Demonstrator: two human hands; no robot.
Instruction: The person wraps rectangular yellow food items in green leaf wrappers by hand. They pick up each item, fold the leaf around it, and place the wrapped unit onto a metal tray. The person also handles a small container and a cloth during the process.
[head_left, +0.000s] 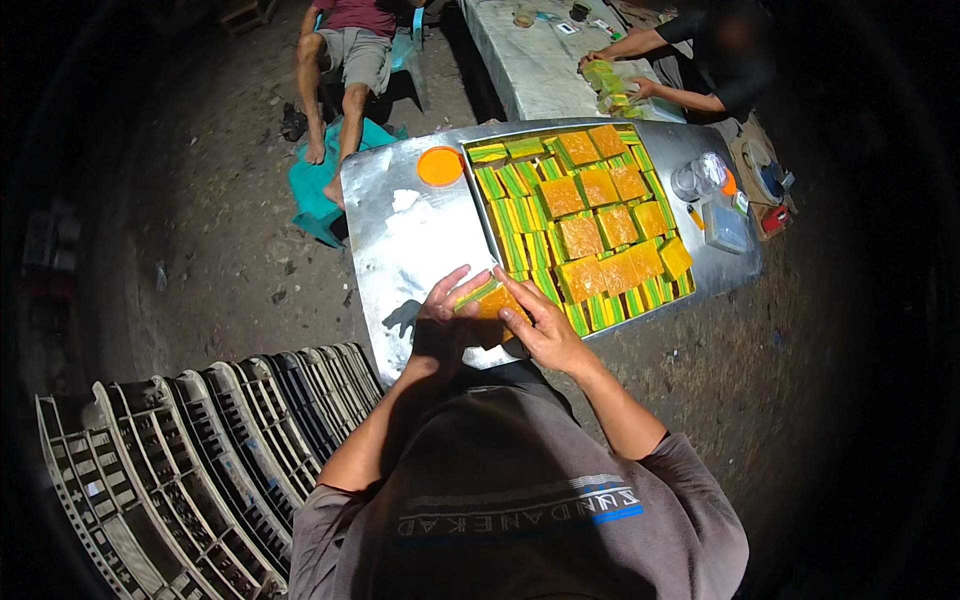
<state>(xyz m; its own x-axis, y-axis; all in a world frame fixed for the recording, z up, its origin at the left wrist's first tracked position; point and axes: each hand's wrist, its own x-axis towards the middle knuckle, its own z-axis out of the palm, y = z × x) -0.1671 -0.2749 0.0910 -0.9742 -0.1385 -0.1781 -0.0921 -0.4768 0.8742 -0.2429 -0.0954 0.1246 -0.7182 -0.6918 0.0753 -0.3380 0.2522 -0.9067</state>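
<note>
Both of my hands meet at the table's near edge, left of the tray, around a square piece of layered cake (497,302) with an orange-brown top and green and yellow sides. My left hand (442,312) grips it from the left, its fingers along the striped side. From the right, my right hand (548,325) closes on it, thumb on the brown top and fingers at the far edge. Just beyond lies a wide tray (484,215) packed with green and yellow striped slices. Several brown-topped cake squares (597,187) rest on those slices.
The metal table (370,200) bears an orange round lid (440,166), clear jars (697,177) and a plastic box (727,227). Stacked pale crates (190,440) stand at lower left. A seated person (355,50) is beyond; another (725,60) handles cake at a second table (520,60).
</note>
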